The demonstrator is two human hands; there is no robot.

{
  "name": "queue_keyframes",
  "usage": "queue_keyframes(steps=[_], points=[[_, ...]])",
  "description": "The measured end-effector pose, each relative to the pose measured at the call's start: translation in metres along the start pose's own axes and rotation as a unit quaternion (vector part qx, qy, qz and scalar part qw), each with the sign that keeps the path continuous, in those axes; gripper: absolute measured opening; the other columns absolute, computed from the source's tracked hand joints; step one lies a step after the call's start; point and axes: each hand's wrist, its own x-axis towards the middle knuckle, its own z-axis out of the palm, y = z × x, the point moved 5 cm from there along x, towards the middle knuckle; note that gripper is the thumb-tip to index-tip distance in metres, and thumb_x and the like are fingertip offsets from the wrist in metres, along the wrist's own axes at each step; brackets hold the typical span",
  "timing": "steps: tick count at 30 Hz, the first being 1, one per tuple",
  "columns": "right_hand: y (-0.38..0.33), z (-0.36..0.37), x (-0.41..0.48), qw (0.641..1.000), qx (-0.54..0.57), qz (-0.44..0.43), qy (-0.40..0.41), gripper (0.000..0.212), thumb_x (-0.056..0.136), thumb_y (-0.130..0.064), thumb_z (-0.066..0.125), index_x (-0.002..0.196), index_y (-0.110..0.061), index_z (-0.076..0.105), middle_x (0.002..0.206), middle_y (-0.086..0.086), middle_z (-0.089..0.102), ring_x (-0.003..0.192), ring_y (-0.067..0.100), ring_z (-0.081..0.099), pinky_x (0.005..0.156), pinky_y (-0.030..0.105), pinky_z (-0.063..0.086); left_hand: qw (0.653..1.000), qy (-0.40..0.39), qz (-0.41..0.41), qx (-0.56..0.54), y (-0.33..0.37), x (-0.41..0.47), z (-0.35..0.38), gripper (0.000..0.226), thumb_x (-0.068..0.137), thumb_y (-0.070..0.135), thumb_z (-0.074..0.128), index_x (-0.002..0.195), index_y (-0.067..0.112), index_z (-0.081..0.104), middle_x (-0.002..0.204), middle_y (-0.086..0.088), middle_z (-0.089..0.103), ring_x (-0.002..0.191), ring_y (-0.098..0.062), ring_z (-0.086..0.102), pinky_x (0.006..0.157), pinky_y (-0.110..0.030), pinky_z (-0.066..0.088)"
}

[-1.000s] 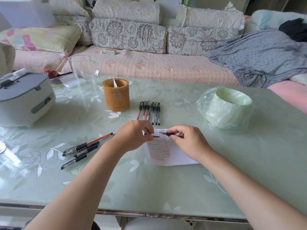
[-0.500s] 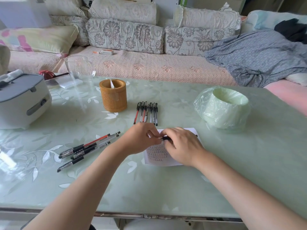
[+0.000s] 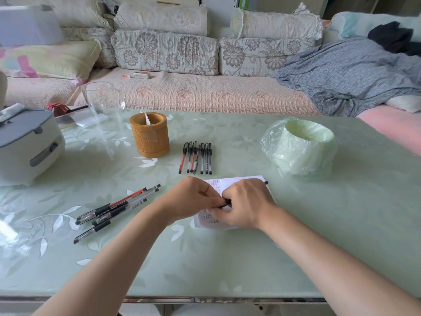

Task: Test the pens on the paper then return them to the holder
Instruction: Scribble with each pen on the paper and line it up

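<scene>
Pens lie in two groups on the desk (image 3: 227,258): a neat row of seven pens (image 3: 197,158) just beyond the hands, and a loose bunch of four pens (image 3: 116,209) to the left of the left hand. One more black pen (image 3: 227,201) is pinched between both hands, its far end (image 3: 265,182) poking out past the right hand. The left hand (image 3: 191,199) is curled with its fingertips closed on the pen's near end, and the right hand (image 3: 247,202) is folded over the barrel, touching the left. Both hands rest over a white sheet of paper (image 3: 237,180) covered with small written marks in red and dark ink. The bamboo pen holder (image 3: 149,137) stands upright farther out, beyond and left of the left hand, with only a white scrap showing inside. A green bin lined with a plastic bag (image 3: 300,148) sits beyond and right of the right hand. A grey-lidded rice cooker (image 3: 27,144) stands far to the left.
</scene>
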Motion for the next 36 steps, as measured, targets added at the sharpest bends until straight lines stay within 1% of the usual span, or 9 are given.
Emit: queue_keyframes(steps=[6, 9, 12, 16, 21, 25, 31, 34, 36], points=[[-0.003, 0.003, -0.002, 1.0, -0.002, 0.005, 0.012, 0.052, 0.071, -0.059, 0.033, 0.044, -0.015, 0.026, 0.039, 0.002, 0.032, 0.041, 0.023, 0.034, 0.044, 0.025, 0.012, 1.0, 0.014, 0.002, -0.004, 0.0, 0.0, 0.001, 0.003, 0.078, 0.016, 0.077, 0.076, 0.015, 0.079, 0.075, 0.004, 0.075, 0.066, -0.001, 0.063, 0.063, -0.01, 0.05], [-0.001, 0.001, 0.001, 0.999, 0.032, 0.005, 0.028, 0.046, 0.074, -0.056, 0.04, 0.048, -0.019, 0.035, 0.044, 0.0, 0.046, 0.045, 0.021, 0.039, 0.046, 0.025, 0.015, 0.999, 0.038, 0.007, -0.009, 0.001, 0.004, -0.001, 0.005, 0.078, 0.02, 0.077, 0.074, 0.016, 0.077, 0.075, 0.003, 0.075, 0.067, -0.004, 0.065, 0.066, -0.016, 0.053], [0.002, -0.001, 0.009, 0.994, 0.105, 0.017, -0.007, 0.035, 0.083, -0.055, 0.048, 0.076, -0.023, 0.059, 0.074, -0.01, 0.055, 0.07, 0.015, 0.051, 0.058, 0.029, 0.034, 0.994, 0.094, 0.04, 0.037, -0.002, 0.011, -0.014, 0.008, 0.083, 0.021, 0.07, 0.076, 0.022, 0.072, 0.072, 0.007, 0.071, 0.063, -0.004, 0.062, 0.066, -0.022, 0.051], [0.006, 0.003, 0.018, 0.974, 0.214, 0.061, -0.037, 0.026, 0.09, -0.011, 0.054, 0.115, -0.018, 0.059, 0.105, -0.005, 0.045, 0.089, 0.013, 0.048, 0.078, 0.023, 0.035, 0.976, 0.191, 0.054, 0.088, -0.014, 0.017, -0.046, 0.009, 0.089, 0.024, 0.065, 0.082, 0.027, 0.07, 0.075, 0.012, 0.067, 0.062, 0.0, 0.054, 0.059, -0.018, 0.039], [0.003, 0.006, 0.025, 0.966, 0.225, 0.088, -0.087, 0.02, 0.093, -0.01, 0.056, 0.108, -0.02, 0.065, 0.096, -0.004, 0.045, 0.084, 0.012, 0.049, 0.077, 0.021, 0.035, 0.962, 0.236, 0.047, 0.127, -0.033, 0.014, -0.066, 0.006, 0.088, 0.027, 0.066, 0.087, 0.027, 0.072, 0.077, 0.015, 0.068, 0.066, 0.005, 0.055, 0.06, -0.016, 0.039], [-0.006, 0.009, 0.027, 0.97, 0.203, 0.089, -0.1, 0.023, 0.093, -0.009, 0.051, 0.106, -0.019, 0.067, 0.098, -0.005, 0.048, 0.087, 0.011, 0.049, 0.078, 0.021, 0.035, 0.953, 0.239, 0.032, 0.181, -0.044, 0.001, -0.07, 0.01, 0.087, 0.033, 0.066, 0.097, 0.034, 0.065, 0.088, 0.018, 0.066, 0.077, -0.008, 0.058, 0.072, -0.029, 0.048], [0.005, 0.012, 0.035, 0.957, 0.204, 0.199, -0.065, 0.02, 0.09, -0.02, 0.054, 0.107, -0.023, 0.064, 0.105, -0.003, 0.06, 0.094, 0.017, 0.057, 0.08, 0.027, 0.045, 0.9, 0.238, -0.043, 0.363, -0.065, -0.024, -0.093, 0.01, 0.09, 0.026, 0.055, 0.098, 0.025, 0.059, 0.102, 0.003, 0.057, 0.096, -0.021, 0.055, 0.065, -0.029, 0.039], [0.014, 0.013, 0.042, 0.946, 0.195, 0.259, -0.031, 0.022, 0.089, -0.016, 0.056, 0.105, -0.006, 0.067, 0.11, 0.011, 0.068, 0.101, 0.029, 0.063, 0.086, 0.036, 0.053, 0.888, 0.227, -0.067, 0.395, -0.071, -0.032, -0.096, 0.014, 0.089, 0.023, 0.052, 0.093, 0.02, 0.064, 0.098, -0.002, 0.059, 0.092, -0.026, 0.058, 0.064, -0.029, 0.042], [0.021, 0.014, 0.049, 0.943, 0.185, 0.277, -0.01, 0.021, 0.086, -0.012, 0.055, 0.092, 0.004, 0.068, 0.095, 0.022, 0.068, 0.094, 0.039, 0.062, 0.077, 0.039, 0.054, 0.88, 0.219, -0.086, 0.412, -0.073, -0.034, -0.097, 0.019, 0.087, 0.017, 0.05, 0.093, 0.02, 0.068, 0.095, -0.003, 0.061, 0.088, -0.027, 0.059, 0.062, -0.029, 0.042]])
